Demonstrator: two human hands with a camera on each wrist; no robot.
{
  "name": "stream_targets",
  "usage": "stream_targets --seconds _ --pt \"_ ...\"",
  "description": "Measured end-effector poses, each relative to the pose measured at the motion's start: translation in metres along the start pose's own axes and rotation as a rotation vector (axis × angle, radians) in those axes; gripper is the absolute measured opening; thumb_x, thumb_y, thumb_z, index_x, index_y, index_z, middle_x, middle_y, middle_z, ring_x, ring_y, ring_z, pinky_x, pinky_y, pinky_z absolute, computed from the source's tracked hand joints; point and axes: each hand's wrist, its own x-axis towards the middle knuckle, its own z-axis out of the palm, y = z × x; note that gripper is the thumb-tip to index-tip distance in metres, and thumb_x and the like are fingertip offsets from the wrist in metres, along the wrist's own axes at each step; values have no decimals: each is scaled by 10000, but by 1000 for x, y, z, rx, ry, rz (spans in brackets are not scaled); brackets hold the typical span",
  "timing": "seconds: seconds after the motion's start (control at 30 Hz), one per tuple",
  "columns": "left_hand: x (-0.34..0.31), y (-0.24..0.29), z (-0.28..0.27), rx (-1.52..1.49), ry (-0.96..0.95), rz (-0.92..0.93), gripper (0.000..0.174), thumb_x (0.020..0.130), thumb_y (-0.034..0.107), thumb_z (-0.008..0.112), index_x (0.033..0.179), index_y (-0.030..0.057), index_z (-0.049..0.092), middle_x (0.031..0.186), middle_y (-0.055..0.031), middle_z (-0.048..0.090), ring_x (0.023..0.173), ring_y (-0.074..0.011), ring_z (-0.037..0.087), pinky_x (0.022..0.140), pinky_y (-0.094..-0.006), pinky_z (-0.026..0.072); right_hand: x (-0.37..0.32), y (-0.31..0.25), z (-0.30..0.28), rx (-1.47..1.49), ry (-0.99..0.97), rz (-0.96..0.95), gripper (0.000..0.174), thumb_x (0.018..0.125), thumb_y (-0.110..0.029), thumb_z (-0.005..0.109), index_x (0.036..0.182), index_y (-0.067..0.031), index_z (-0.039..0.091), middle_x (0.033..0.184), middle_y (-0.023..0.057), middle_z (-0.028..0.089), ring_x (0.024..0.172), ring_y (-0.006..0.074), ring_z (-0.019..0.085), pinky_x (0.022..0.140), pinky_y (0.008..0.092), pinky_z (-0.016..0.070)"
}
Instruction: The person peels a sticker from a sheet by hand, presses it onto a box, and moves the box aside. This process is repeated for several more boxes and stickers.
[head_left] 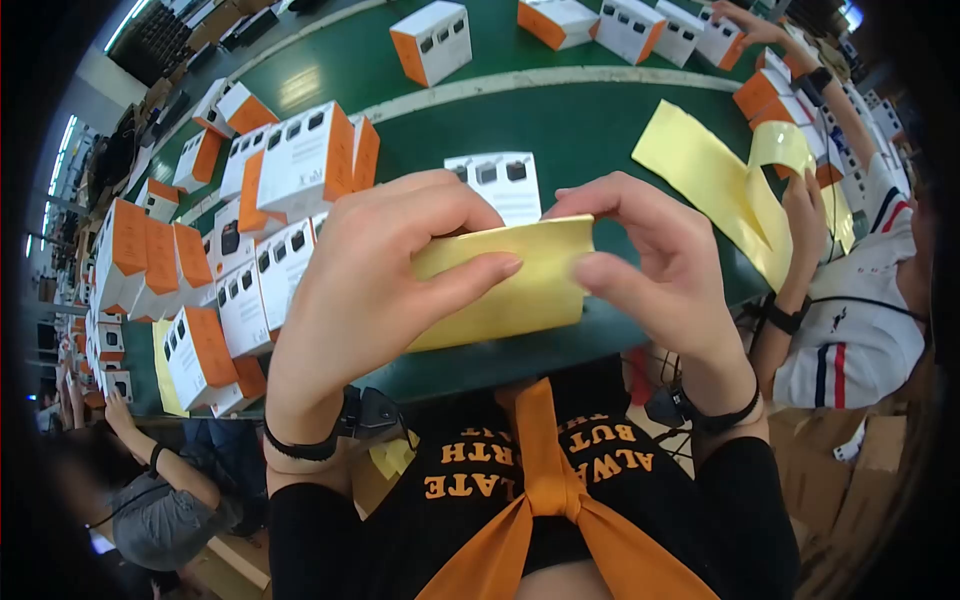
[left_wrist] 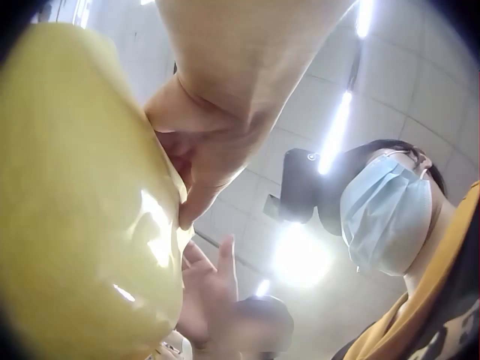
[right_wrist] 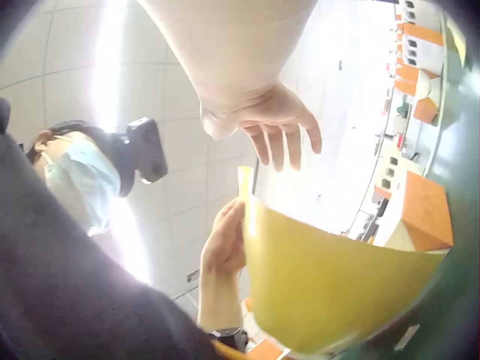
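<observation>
A glossy yellow sheet (head_left: 520, 290), bent over on itself, is held up in front of the chest. My left hand (head_left: 385, 265) grips its left part, thumb lying flat along the near face. By its right edge is my right hand (head_left: 665, 265), thumb blurred and fingers loosely bent. In the right wrist view the right hand (right_wrist: 277, 124) hangs apart from the yellow sheet (right_wrist: 322, 285), fingers extended, while the left hand (right_wrist: 227, 240) pinches the sheet's side. The left wrist view has the left hand (left_wrist: 217, 127) at the edge of the sheet (left_wrist: 82, 202).
Behind the sheet a white printed box (head_left: 515, 185) lies on the green table (head_left: 560, 110). White and orange boxes (head_left: 300, 165) are stacked at left. More yellow sheets (head_left: 705, 185) lie at right, where another person's hand (head_left: 803, 215) holds one. A person (head_left: 165, 510) sits at left.
</observation>
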Motion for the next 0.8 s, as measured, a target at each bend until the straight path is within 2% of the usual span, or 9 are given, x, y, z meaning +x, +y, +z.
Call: stream_targets --seconds 0.17,0.23,0.27,0.37,0.53,0.6,0.63,0.73,0.8 --pt "-10 15 4 -63 18 74 152 661 24 724 792 -17 661 670 -69 593 604 -136 536 543 -245 366 -12 15 7 10 91 -107 82 808 12 614 871 62 622 803 114 623 795 202 568 853 362 424" --pt "-15 21 -1 -1 21 -7 145 656 5 710 790 -26 665 652 -69 585 573 -140 515 524 -245 338 -10 24 12 90 68 -206 78 812 -44 652 867 11 639 757 75 627 671 179 571 659 271 434" --pt "-16 21 1 15 67 27 119 660 -10 694 775 -29 668 639 -69 581 556 -135 500 502 -247 307 -9 18 9 132 -6 -116 98 765 52 617 861 70 622 790 128 629 792 227 570 789 334 438" --pt "-16 23 -4 38 106 -13 110 660 -4 691 764 -29 669 631 -63 575 559 -132 496 495 -254 302 0 12 11 252 28 -6 94 750 49 617 842 69 623 773 127 634 779 240 576 743 332 449" --pt "-8 13 -2 30 56 -67 109 652 14 685 736 -46 651 650 -79 555 566 -140 490 499 -265 311 16 31 1 74 -141 -251 161 715 25 676 861 64 620 875 156 637 802 252 585 707 336 463" --pt "-5 9 0 49 78 -93 106 651 4 673 722 -61 628 661 -89 543 569 -150 485 502 -265 312 22 26 8 -233 109 -298 201 703 -26 721 886 15 649 951 129 630 825 249 584 744 359 467" --pt "-4 7 1 47 77 -100 106 651 4 673 722 -61 628 661 -89 543 569 -150 485 502 -265 312 24 27 8 -228 105 -293 201 703 -26 721 886 15 649 951 129 630 825 249 584 744 359 467" --pt "1 4 1 -2 76 -171 87 669 -2 653 712 -65 610 655 -90 534 567 -158 480 510 -262 314 25 16 9 -858 28 -442 317 639 -124 765 940 -68 684 984 65 625 846 242 588 825 429 469" --pt "4 2 0 -14 31 -257 68 698 -5 622 715 -67 600 659 -94 539 572 -157 482 521 -264 318 22 19 12 -902 55 -498 299 649 -129 757 931 -69 679 987 67 626 853 244 591 827 440 469"
